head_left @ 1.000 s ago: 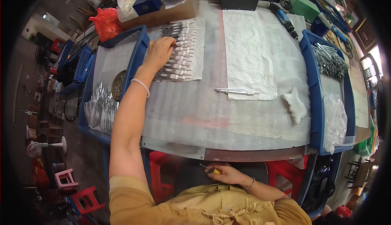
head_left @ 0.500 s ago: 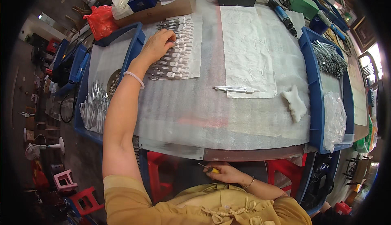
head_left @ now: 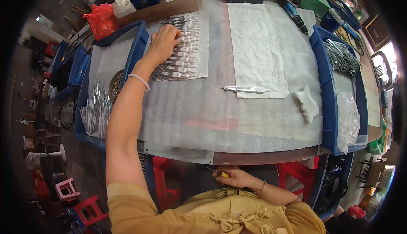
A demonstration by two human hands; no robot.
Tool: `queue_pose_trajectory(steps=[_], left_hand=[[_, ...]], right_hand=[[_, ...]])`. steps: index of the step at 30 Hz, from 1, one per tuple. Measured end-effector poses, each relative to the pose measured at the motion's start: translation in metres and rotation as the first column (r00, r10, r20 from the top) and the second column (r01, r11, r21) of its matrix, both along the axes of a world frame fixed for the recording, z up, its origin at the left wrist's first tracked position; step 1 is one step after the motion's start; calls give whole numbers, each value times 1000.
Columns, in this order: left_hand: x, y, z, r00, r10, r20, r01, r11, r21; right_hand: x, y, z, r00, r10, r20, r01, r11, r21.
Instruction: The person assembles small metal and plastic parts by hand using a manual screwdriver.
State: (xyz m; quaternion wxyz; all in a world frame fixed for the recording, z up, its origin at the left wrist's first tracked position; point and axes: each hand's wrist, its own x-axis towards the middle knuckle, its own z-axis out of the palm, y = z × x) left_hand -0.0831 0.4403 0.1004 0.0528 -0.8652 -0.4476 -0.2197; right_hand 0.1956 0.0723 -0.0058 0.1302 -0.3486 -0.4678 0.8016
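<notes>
At the far left of the table, my left hand (head_left: 163, 44) reaches over a close row of drawing compasses (head_left: 180, 60), white-headed with grey parts, laid on a white sheet. Its fingers are bent and drawn together at the row; what lies between the fingertips is hidden. Down by my lap, below the table's front edge, my right hand (head_left: 237, 178) is closed round the yellow handle of a small screwdriver (head_left: 224, 174), whose thin shaft points left. A single white and metal compass (head_left: 248, 90) rests across the near end of a creased white cloth (head_left: 258, 51).
A blue tray (head_left: 140, 43) on the left holds metal compass legs (head_left: 96, 113) and a bowl of small parts (head_left: 114, 87). The right blue tray (head_left: 324, 90) contains dark metal pieces (head_left: 341, 58) and a plastic bag (head_left: 347, 121). An electric screwdriver (head_left: 292, 14) lies far right; white foam (head_left: 307, 103) sits nearer.
My left hand has shifted slightly to the left over the row, its fingers still bent. The right hand keeps its hold on the screwdriver, turned a little. The single compass stays put.
</notes>
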Motion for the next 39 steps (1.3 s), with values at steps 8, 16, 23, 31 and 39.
queue_pose_trajectory(steps=[8, 16, 23, 31, 39], left_hand=[[9, -4, 39, 576, -43, 816, 63, 998, 8], [86, -208, 91, 148, 197, 969, 383, 892, -240], [76, -387, 32, -9, 784, 621, 626, 488, -608], [52, -445, -16, 193, 921, 338, 689, 118, -715], [52, -452, -39, 203, 960, 192, 852, -76, -519]], right_hand=[[-2, -1, 3, 1000, 17, 9, -18, 997, 78], [-2, -12, -5, 995, -78, 58, 68, 985, 161], [1, -22, 29, 974, -174, 148, 105, 917, 385], [-7, -23, 56, 966, -187, 178, 125, 941, 314], [-32, -15, 60, 898, -437, -51, 374, 820, -433]])
